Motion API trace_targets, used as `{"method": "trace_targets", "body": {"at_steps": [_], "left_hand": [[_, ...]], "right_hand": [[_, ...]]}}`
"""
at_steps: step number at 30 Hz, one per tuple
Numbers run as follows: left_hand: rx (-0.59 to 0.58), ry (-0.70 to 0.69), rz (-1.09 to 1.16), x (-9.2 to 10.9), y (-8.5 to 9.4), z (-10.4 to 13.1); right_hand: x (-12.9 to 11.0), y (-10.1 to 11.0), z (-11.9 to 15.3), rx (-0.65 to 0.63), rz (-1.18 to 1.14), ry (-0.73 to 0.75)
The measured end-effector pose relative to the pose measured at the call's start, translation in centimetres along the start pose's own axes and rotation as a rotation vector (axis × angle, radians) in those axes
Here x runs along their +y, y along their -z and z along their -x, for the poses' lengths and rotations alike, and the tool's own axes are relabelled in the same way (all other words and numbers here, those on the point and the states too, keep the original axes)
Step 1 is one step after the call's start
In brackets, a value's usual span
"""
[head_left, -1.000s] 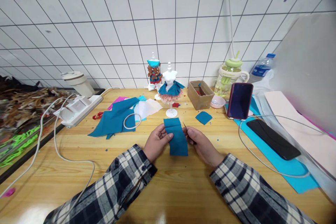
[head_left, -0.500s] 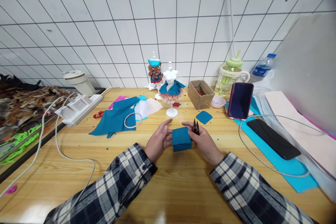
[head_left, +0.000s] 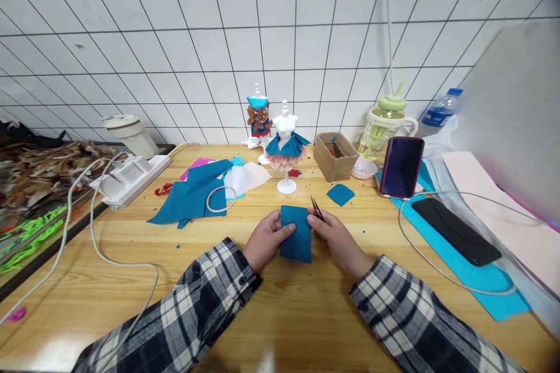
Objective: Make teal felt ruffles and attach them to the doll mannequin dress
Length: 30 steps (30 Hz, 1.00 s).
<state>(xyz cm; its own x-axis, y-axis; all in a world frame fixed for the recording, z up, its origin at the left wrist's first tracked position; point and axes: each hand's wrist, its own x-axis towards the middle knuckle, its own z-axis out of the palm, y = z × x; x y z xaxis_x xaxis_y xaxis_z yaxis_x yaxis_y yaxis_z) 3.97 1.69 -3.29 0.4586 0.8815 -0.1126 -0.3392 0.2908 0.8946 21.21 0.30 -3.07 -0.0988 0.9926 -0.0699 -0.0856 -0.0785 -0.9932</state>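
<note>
A teal cloth piece hangs upright between my hands above the wooden table. My left hand is closed on its left side, thumb lying on the front. At the upper right edge, my right hand pinches the cloth, and its fingers also hold small dark pointed scissors, tips up; their handles are hidden in the hand. Behind stands a white mini mannequin in a teal and pink dress. Right of it lies a flat teal cloth square.
Teal fabric with a white ring lies left. A cardboard box, a pink bowl, a jug and a propped phone stand right. A cable crosses the left side; a second dressed mannequin stands behind.
The folded cloth has been opened into a taller rectangle. My left thumb has come onto its front, and the scissors have tilted left with my right hand.
</note>
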Motion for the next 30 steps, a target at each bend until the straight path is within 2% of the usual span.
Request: {"method": "trace_targets", "body": {"at_steps": [4,10,18,24,27,30], "left_hand": [[0.066,-0.060,-0.110,0.2,0.4,-0.1],[0.034,-0.047,-0.184,0.4,0.4,0.0],[0.098,-0.108,-0.234,0.5,0.4,-0.2],[0.121,-0.151,-0.252,0.5,0.7,0.1],[0.127,-0.068,-0.097,0.7,0.7,0.3],[0.074,0.094,0.083,0.9,0.5,0.4]], "right_hand": [[0.1,-0.4,-0.1,-0.094,0.092,0.032],[0.7,-0.2,-0.4,-0.058,0.052,0.038],[1.0,0.1,-0.6,0.005,0.063,0.064],[1.1,0.0,-0.5,-0.011,-0.089,0.001],[0.9,0.2,-0.5,0.014,-0.050,0.037],[0.5,0.4,-0.5,0.071,0.082,0.161]]}}
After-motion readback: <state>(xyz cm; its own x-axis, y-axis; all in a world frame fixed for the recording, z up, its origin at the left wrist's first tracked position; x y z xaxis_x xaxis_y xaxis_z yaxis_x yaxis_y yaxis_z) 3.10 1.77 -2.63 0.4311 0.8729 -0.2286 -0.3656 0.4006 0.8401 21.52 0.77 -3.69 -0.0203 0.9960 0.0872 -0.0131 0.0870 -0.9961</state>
